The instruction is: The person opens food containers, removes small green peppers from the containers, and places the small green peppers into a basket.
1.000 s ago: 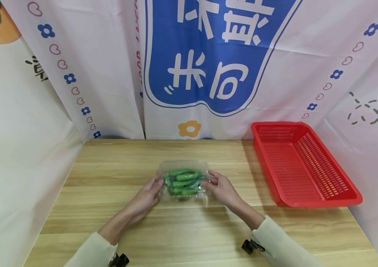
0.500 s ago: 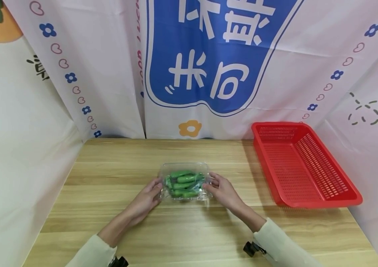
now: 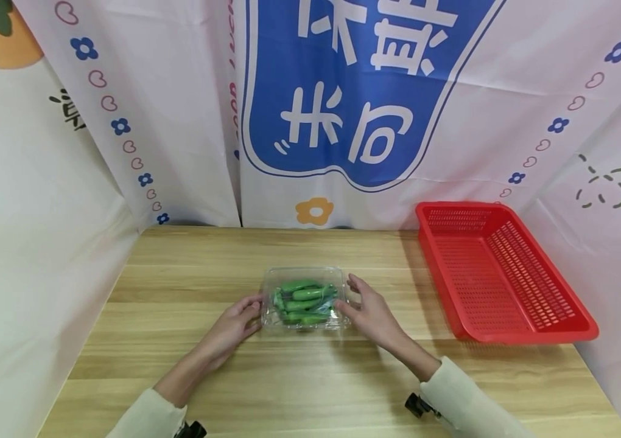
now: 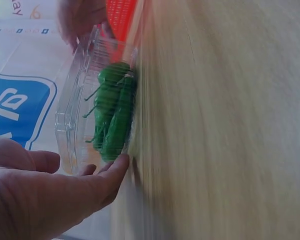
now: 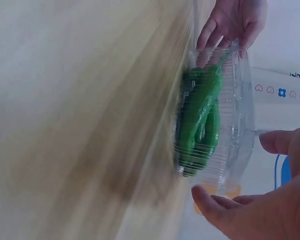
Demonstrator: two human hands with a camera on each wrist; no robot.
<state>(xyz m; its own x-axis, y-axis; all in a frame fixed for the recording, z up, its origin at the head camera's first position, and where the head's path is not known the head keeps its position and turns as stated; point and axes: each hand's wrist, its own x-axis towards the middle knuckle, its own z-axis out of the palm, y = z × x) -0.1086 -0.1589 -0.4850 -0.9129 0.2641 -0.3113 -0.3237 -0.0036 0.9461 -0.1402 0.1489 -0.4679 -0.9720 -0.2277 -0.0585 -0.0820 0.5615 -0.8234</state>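
Observation:
A clear plastic box with several green peppers in it rests on the wooden table. My left hand is at its left end, thumb and fingers apart and loosely bent, fingertips right at the box's lower edge in the left wrist view. On the other end, my right hand has its fingers spread from the thumb. The right wrist view shows a gap between that thumb and the clear box. Neither hand grips it.
A red perforated plastic basket stands at the right side of the table. Printed cloth hangs behind the table and along both sides.
The box has come slightly nearer and down onto the table. Both hands have let go of it, the right fingers spreading and the left hand drawing back a little.

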